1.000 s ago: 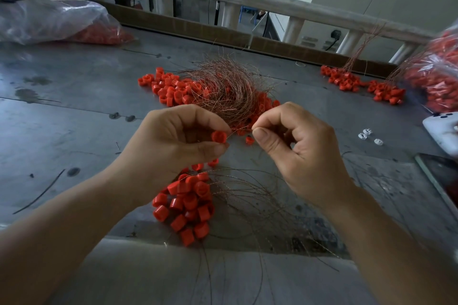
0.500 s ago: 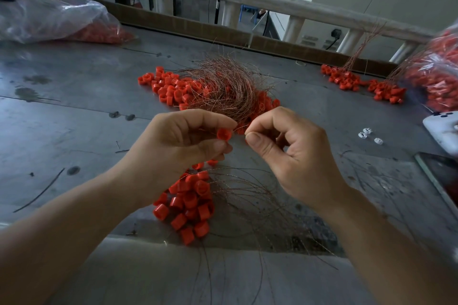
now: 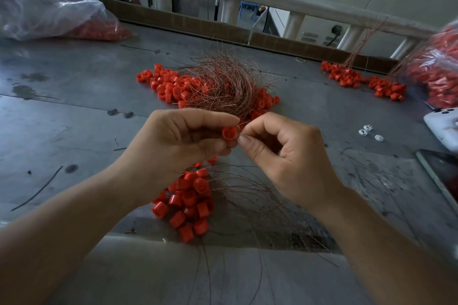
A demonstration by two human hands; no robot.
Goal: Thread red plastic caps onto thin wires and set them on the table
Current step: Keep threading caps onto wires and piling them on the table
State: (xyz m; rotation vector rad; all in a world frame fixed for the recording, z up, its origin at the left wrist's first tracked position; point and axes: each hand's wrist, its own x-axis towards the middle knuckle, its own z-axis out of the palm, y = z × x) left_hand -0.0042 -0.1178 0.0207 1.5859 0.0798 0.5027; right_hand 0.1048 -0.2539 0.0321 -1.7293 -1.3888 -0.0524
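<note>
**Right hand closes in on the cap**

Since a second ago our right hand [image 3: 290, 156] has drawn in toward the left hand [image 3: 178, 146]. The open gap we saw between them is gone, and the right thumb and forefinger now sit just beside the red cap [image 3: 229, 133]. The cap has also shifted a little up and to the right with the left hand.

The cap is small, round and bright red, with its hollow end turned toward us. We pinch it between the left thumb and forefinger while the other left fingers [image 3: 198, 119] curl in behind it. It is held above the tabletop [image 3: 74, 111], at the very tips of both hands.

The right fingers [image 3: 257, 121] are pressed together in a pinch on a thin wire [image 3: 242, 123]. The wire shows only as a faint coppery strand running away from the fingertips. We cannot tell whether its end has entered the cap.

Just beyond the fingers lies the wire bundle [image 3: 223, 86], a coppery tangle over a spread of loose caps [image 3: 171, 84]. Below the fingers, nearer to us, is a heap of caps [image 3: 190, 200] with wires fanning out to the right. Neither heap has moved.
</note>
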